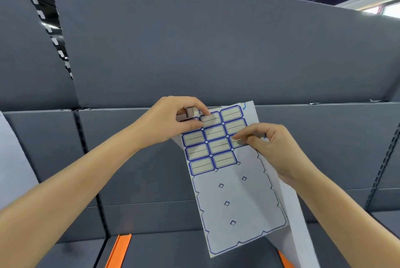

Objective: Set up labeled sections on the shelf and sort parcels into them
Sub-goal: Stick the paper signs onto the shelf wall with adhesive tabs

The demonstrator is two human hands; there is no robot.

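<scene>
I hold a white label sheet (236, 198) upright in front of a grey shelf. Its upper part carries several blue-bordered blank labels (213, 144); the lower part is bare backing with small leftover squares. My left hand (173, 121) pinches the sheet's top left corner, where one label (191, 112) is lifted and curling off under my fingers. My right hand (270, 144) grips the sheet's right edge, thumb and forefinger pressed on a label in the right column. More white paper hangs behind the sheet on the right (298, 224).
Grey corrugated panels (194, 51) form the shelf's back and dividers ahead. Orange rails (119, 250) run along the shelf near the bottom edge, a second one (285, 261) at lower right. A slotted upright (381, 170) stands at the right.
</scene>
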